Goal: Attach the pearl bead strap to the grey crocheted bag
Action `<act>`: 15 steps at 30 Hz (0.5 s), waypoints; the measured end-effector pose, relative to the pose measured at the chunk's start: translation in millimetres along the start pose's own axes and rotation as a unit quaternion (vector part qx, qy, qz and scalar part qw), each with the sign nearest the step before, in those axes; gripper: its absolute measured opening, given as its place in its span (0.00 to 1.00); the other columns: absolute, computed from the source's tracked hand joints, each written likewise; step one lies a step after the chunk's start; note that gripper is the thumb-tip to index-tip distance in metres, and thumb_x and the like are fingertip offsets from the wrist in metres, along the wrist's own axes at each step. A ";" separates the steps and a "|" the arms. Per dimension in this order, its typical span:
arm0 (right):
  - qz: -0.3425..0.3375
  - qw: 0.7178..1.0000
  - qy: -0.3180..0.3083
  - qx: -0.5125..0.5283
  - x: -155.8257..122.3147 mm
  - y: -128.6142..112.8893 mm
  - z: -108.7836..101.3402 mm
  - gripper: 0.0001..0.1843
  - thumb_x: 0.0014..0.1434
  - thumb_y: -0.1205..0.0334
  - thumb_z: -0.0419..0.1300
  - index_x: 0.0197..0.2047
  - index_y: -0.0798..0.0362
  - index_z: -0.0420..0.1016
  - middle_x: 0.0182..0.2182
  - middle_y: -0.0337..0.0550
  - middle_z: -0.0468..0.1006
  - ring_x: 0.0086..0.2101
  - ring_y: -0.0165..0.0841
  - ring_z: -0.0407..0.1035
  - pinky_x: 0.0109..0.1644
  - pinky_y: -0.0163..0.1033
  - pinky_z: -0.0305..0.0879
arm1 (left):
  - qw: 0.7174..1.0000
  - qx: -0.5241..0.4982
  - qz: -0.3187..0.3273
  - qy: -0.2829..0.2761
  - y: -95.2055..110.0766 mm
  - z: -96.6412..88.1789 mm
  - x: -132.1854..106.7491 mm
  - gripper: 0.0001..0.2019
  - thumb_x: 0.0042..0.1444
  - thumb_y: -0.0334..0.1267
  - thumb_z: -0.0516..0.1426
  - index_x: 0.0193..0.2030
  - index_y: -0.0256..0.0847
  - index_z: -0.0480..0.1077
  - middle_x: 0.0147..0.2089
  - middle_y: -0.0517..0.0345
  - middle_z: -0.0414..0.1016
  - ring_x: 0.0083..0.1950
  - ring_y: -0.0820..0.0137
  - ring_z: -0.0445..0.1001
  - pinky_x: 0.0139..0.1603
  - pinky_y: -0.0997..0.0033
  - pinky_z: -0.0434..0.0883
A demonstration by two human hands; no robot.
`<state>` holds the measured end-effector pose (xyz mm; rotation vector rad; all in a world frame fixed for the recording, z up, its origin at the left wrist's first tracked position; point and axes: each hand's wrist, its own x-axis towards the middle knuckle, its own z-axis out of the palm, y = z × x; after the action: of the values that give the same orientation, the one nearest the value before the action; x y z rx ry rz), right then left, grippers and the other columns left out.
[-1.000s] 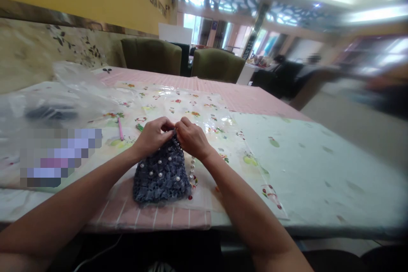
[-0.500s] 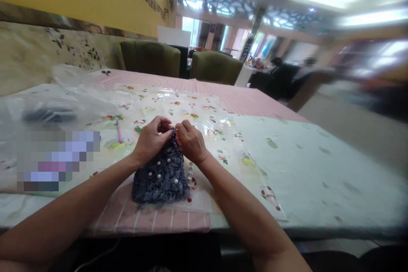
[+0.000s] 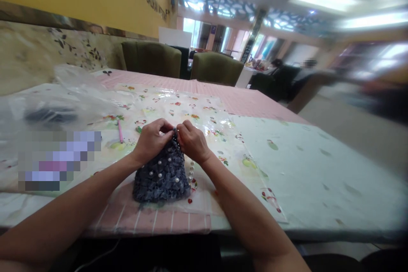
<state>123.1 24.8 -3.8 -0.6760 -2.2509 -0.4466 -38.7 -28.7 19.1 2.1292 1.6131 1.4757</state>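
Observation:
A dark grey-blue bag (image 3: pixel 162 178) with a ruffled surface and several white pearl beads lies in front of me, its narrow top pointing away. My left hand (image 3: pixel 154 138) pinches the top edge from the left, thumb and fingers closed on it. At the same spot, my right hand (image 3: pixel 192 141) is closed with its fingertips together against the bag's top corner. Anything small between those fingertips is hidden. A pearl bead strand (image 3: pixel 191 171) hangs along the bag's right side, partly beneath my right wrist.
On the left lie a pink pen-like stick (image 3: pixel 120 131), a crumpled clear plastic bag (image 3: pixel 83 89) and a blurred-out object (image 3: pixel 63 157). Black scissors (image 3: pixel 107 72) rest at the far left. A clear sheet covers the flowered tablecloth (image 3: pixel 270 170). Green chairs (image 3: pixel 216 67) stand beyond.
My right fingertips have shifted slightly in against the bag's top. Both hands otherwise keep their places, and the view has moved a little.

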 end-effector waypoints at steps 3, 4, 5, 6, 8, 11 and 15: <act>0.007 1.000 -0.015 0.001 -0.2 1.4 0.8 0.10 0.67 0.66 0.46 0.37 0.55 0.66 0.35 0.46 0.68 0.30 0.31 0.62 0.31 0.36 0.59 | 1.000 0.003 0.017 0.005 -2.2 -0.1 0.4 0.04 0.54 0.34 0.59 0.34 0.37 0.74 0.32 0.58 0.78 0.34 0.71 0.75 0.38 0.73 0.70; 0.008 1.000 -0.018 0.000 -0.2 1.7 0.9 0.10 0.67 0.67 0.46 0.37 0.55 0.66 0.35 0.46 0.68 0.30 0.31 0.62 0.31 0.36 0.59 | 1.000 0.003 0.023 0.004 -2.9 -0.2 0.4 0.03 0.54 0.34 0.59 0.34 0.37 0.74 0.32 0.58 0.78 0.34 0.71 0.75 0.38 0.73 0.70; 0.007 1.000 -0.018 0.000 -0.2 2.0 0.9 0.10 0.67 0.67 0.46 0.37 0.55 0.66 0.35 0.46 0.68 0.30 0.31 0.62 0.31 0.35 0.59 | 1.000 0.004 0.030 0.003 -3.5 -0.4 0.4 0.03 0.54 0.34 0.59 0.34 0.37 0.74 0.32 0.58 0.78 0.34 0.71 0.75 0.39 0.72 0.70; 0.005 1.000 -0.015 -0.001 -0.2 2.2 0.7 0.10 0.67 0.67 0.46 0.37 0.55 0.66 0.35 0.46 0.68 0.30 0.31 0.62 0.31 0.35 0.60 | 0.999 0.006 0.039 0.002 -4.0 -0.5 0.3 0.03 0.55 0.34 0.59 0.34 0.37 0.74 0.32 0.58 0.77 0.34 0.72 0.75 0.39 0.72 0.70; -0.002 1.000 -0.002 -0.003 -0.2 1.8 0.4 0.10 0.67 0.67 0.45 0.37 0.55 0.66 0.34 0.46 0.68 0.30 0.31 0.62 0.31 0.35 0.60 | 0.998 0.015 0.059 0.002 -4.5 -0.5 -0.1 0.03 0.55 0.33 0.59 0.33 0.37 0.73 0.32 0.58 0.77 0.34 0.71 0.75 0.39 0.72 0.69; -0.010 1.000 0.027 -0.005 -0.7 -0.9 0.3 0.10 0.67 0.67 0.45 0.37 0.55 0.66 0.33 0.46 0.68 0.30 0.32 0.63 0.32 0.36 0.61 | 0.996 0.029 0.083 0.012 -4.4 0.7 -1.3 0.02 0.55 0.32 0.58 0.33 0.38 0.72 0.32 0.58 0.76 0.34 0.71 0.74 0.39 0.71 0.69; 0.006 0.998 0.064 -0.010 -2.2 -6.4 0.9 0.10 0.67 0.68 0.45 0.38 0.54 0.65 0.33 0.45 0.67 0.30 0.32 0.62 0.33 0.36 0.61 | 0.993 0.013 0.113 0.034 -4.1 3.3 -2.9 0.02 0.56 0.31 0.57 0.34 0.38 0.71 0.35 0.56 0.76 0.38 0.70 0.75 0.42 0.69 0.70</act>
<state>120.1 19.3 -6.7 -0.6526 -2.1238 -0.4929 -39.1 -27.6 13.2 2.3665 1.4597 1.6150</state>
